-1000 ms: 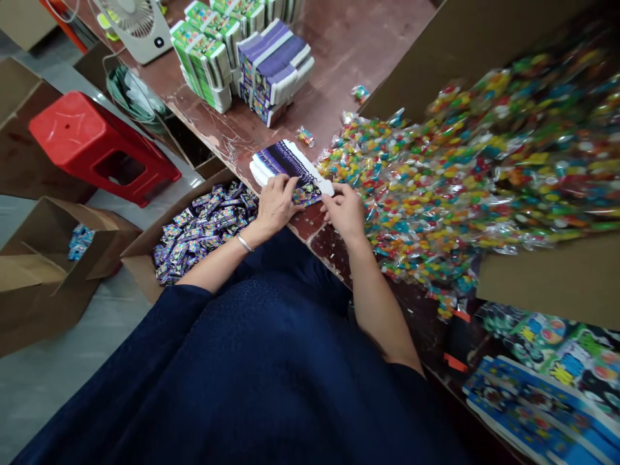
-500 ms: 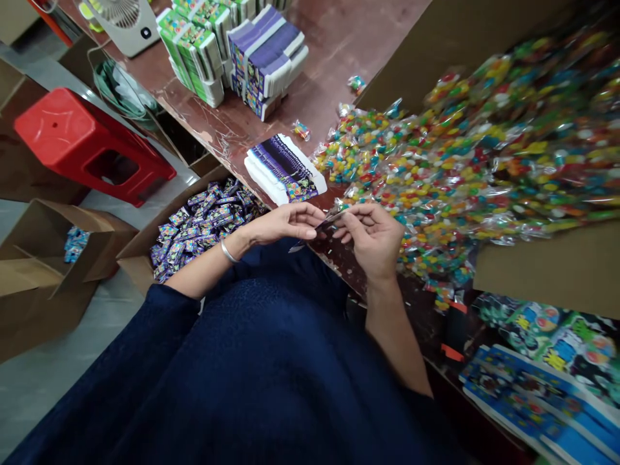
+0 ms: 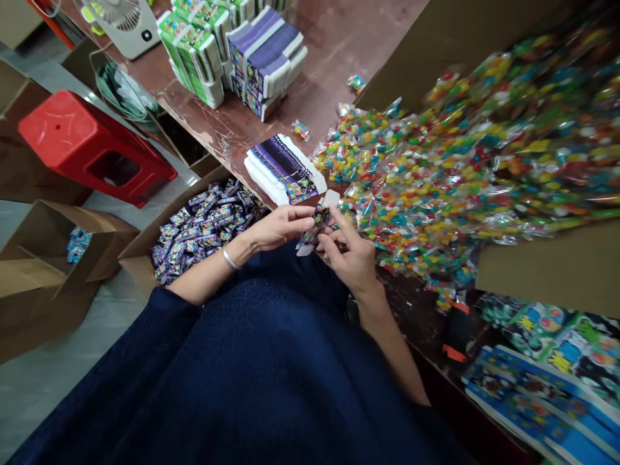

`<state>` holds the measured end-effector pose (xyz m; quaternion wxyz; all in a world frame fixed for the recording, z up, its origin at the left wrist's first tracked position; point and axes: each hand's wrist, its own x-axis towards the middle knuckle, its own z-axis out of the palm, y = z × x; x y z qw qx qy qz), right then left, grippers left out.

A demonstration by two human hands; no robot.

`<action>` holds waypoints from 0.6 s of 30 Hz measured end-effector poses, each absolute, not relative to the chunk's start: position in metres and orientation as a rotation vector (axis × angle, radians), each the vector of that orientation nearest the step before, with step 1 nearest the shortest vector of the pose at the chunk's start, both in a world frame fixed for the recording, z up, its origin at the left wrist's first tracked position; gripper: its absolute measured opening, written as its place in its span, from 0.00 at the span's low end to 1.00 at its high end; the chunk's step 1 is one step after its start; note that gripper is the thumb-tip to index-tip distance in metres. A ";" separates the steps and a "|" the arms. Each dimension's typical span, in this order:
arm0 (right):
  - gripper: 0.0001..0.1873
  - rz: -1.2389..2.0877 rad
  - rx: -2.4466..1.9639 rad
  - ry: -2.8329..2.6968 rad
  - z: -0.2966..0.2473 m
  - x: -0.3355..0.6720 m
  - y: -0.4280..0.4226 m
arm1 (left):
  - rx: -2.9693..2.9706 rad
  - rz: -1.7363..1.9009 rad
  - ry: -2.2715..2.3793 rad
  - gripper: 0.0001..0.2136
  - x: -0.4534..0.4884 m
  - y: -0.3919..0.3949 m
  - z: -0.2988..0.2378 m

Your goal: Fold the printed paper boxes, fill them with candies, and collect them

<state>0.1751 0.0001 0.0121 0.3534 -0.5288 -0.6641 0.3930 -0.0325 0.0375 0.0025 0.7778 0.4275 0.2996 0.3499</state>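
Both hands hold one small purple printed carton (image 3: 317, 223) just off the table's near edge, above my lap. My left hand (image 3: 281, 226) pinches its left side and my right hand (image 3: 351, 252) grips its right side with curled fingers. The carton looks partly unfolded, with white flaps showing at both ends. A stack of flat purple cartons (image 3: 283, 169) lies on the table just beyond my hands. To the right spreads a big heap of clear packets of coloured candy (image 3: 450, 168).
A cardboard box full of small purple boxes (image 3: 203, 226) sits on the floor at my left. Bundles of green and purple flat cartons (image 3: 237, 55) stand at the back, beside a small fan (image 3: 123, 19). A red stool (image 3: 92, 145) and an open brown box (image 3: 53, 258) are further left.
My hands took one flat carton off the stack and drew it towards my lap. It has since turned and opened out between my fingers.
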 end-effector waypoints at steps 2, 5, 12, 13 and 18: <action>0.22 1.144 -1.352 -1.647 0.014 0.178 0.002 | 0.982 0.728 0.660 0.28 -0.034 0.037 0.004; 0.16 1.398 -1.294 -1.536 0.017 0.184 0.006 | 1.095 0.680 0.666 0.26 -0.033 0.034 0.003; 0.24 1.088 -1.323 -1.279 0.010 0.176 0.004 | 1.136 0.914 0.859 0.23 -0.021 0.031 -0.005; 0.24 1.063 -1.335 -1.271 0.006 0.172 0.002 | 1.114 0.975 0.894 0.23 -0.018 0.029 -0.006; 0.15 0.916 -1.431 -1.211 -0.012 0.152 -0.003 | 1.061 1.213 1.077 0.21 -0.001 0.022 -0.020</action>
